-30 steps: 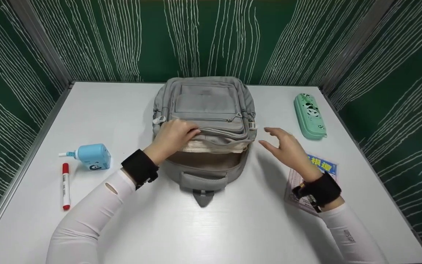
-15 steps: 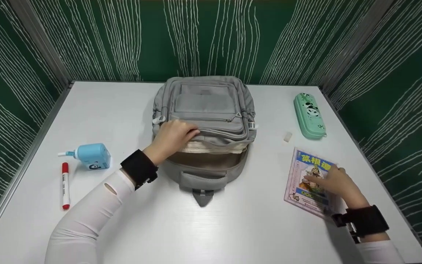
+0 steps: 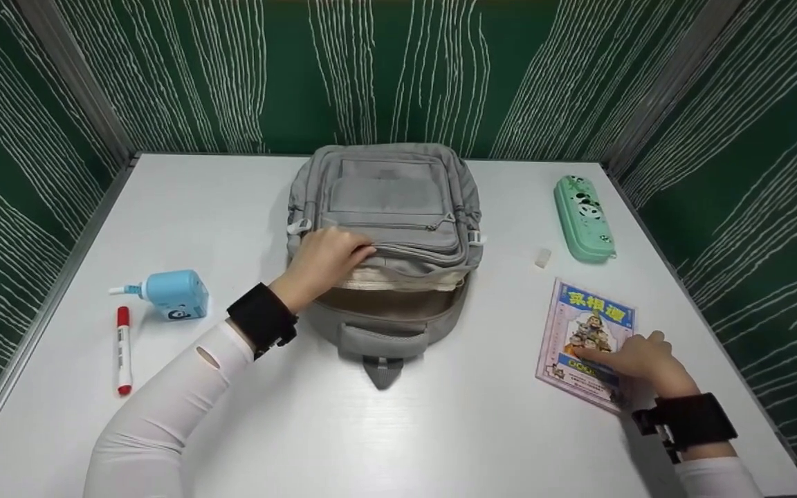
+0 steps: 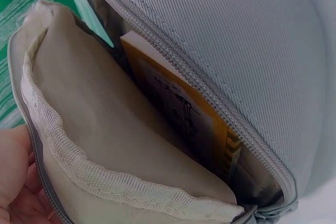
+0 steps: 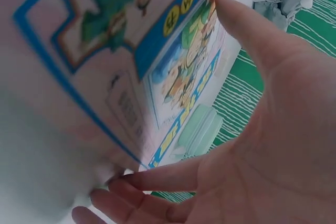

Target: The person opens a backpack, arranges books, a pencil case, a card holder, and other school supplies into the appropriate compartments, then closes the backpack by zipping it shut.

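Note:
A grey backpack (image 3: 385,187) lies at the back middle with its main compartment unzipped. My left hand (image 3: 329,259) grips the backpack's front flap at the left and holds it raised. Inside, in the left wrist view, stands an orange-yellow book (image 4: 184,108). At the right, my right hand (image 3: 644,360) is at the right edge of a pink and blue comic-style book (image 3: 589,339) lying flat on the table. In the right wrist view the thumb lies on this book's cover, and the other fingers (image 5: 157,177) meet its edge; their tips are partly hidden.
An eraser (image 3: 542,258) and a green panda pencil case (image 3: 585,220) lie behind the book. At the left are a blue bottle-like thing (image 3: 177,295) with a panda print and a red-capped marker (image 3: 124,351). Green walls stand round the white table (image 3: 398,443).
My right hand has moved from beside the backpack down and right to the book, uncovering the eraser, and has shifted slightly along the book's edge. The left hand stays on the flap.

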Motion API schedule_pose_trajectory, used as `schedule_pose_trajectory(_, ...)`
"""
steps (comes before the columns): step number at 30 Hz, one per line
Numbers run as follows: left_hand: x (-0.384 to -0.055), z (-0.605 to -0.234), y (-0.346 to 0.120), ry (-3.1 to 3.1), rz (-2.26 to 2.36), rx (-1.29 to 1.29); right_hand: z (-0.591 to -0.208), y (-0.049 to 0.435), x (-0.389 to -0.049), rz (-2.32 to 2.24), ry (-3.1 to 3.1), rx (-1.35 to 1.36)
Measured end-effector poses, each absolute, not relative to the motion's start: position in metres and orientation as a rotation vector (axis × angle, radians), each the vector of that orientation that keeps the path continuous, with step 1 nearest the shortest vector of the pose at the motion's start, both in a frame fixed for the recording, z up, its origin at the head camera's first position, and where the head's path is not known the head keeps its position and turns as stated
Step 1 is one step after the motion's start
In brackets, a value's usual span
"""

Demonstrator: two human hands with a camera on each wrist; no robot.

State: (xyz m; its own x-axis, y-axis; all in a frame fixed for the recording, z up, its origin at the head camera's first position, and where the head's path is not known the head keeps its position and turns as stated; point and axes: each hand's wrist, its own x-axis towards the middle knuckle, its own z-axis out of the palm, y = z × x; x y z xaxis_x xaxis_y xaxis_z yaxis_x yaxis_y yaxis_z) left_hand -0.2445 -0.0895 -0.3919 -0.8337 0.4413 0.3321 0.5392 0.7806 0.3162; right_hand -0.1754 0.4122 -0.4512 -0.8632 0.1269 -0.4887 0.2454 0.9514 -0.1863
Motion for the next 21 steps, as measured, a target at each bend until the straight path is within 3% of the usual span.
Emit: schedule_pose_trajectory(21, -0.244, -0.393, -0.089, -2.720, -0.576, -0.771, -0.448, 0.429, -0.219, -0.578, 2.512, 0.158)
